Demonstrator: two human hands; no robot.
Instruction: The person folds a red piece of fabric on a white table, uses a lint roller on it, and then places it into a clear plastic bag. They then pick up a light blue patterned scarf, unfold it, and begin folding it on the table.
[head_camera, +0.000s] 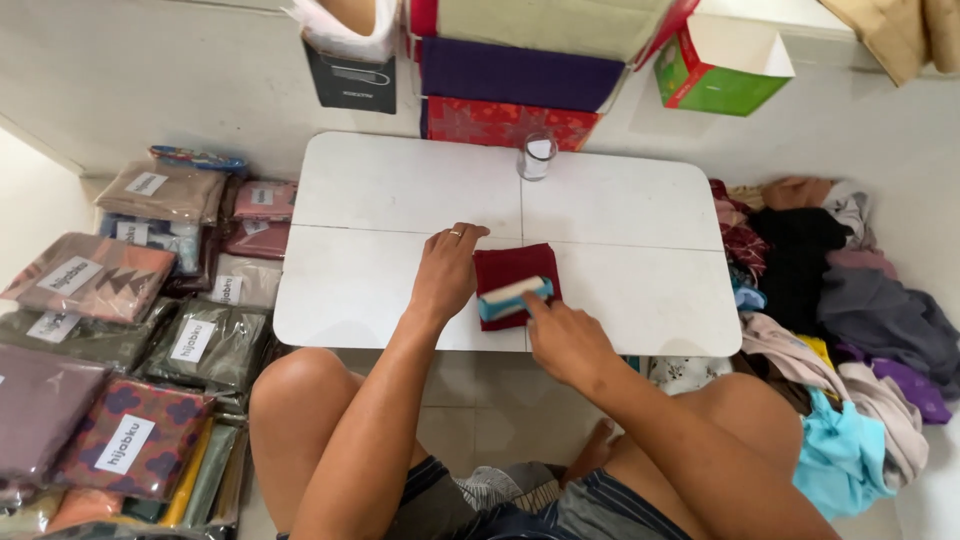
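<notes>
A folded dark red cloth (515, 280) lies on the near edge of a low white table (400, 190), about at its middle. The left hand (445, 272) is laid flat on the table just left of the cloth, fingers loosely spread and gripping nothing; its fingertips touch the cloth's left edge. A ring is seen on one finger. The right hand (565, 340) is placed at the cloth's near right corner, and a small teal and white roller (512, 298) lying across the cloth is pinched at its right end by the fingertips.

A clear glass (537, 156) stands at the far edge of the table. Beyond it, boxes (520, 75) in purple and red are stacked against the wall, with a green carton (718, 68) to the right. Packed cloths in clear bags (120, 350) are piled on the floor at left; loose clothes (850, 320) are heaped at right.
</notes>
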